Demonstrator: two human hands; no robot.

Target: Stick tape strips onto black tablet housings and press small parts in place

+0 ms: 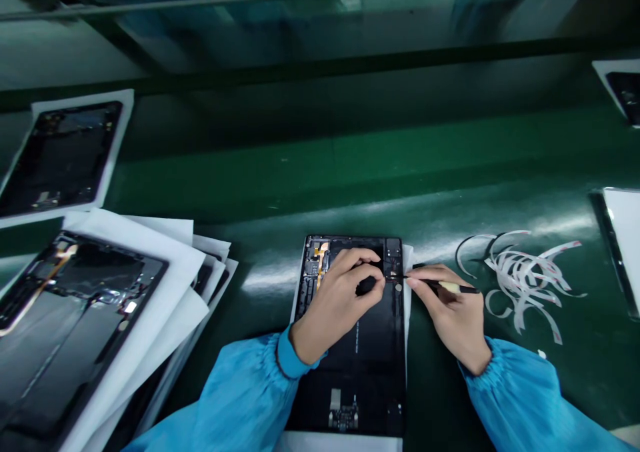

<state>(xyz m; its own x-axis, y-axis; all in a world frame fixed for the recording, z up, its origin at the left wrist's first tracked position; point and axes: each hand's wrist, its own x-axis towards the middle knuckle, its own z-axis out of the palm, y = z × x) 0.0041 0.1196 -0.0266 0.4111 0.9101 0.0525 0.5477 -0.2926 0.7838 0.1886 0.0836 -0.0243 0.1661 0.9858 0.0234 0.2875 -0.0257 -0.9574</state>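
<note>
An opened black tablet housing (357, 372) lies on white paper in front of me, its inner parts showing. My left hand (345, 292) reaches over its upper part, thumb and fingertips pinched together; whatever lies between them is too small to name. A thin tool with a pale and black handle (450, 286) rests in my right hand (457, 312), held between thumb and fingers. Its dark tip points left onto the housing's upper right corner, close to my left fingertips.
Opened housings (55, 345) are stacked with white sheets at the left, another (65, 152) behind them. Curled white strips (530, 279) lie right of my right hand. A white-topped panel (625, 239) is at the right edge, and a further device (627, 95) at the upper right.
</note>
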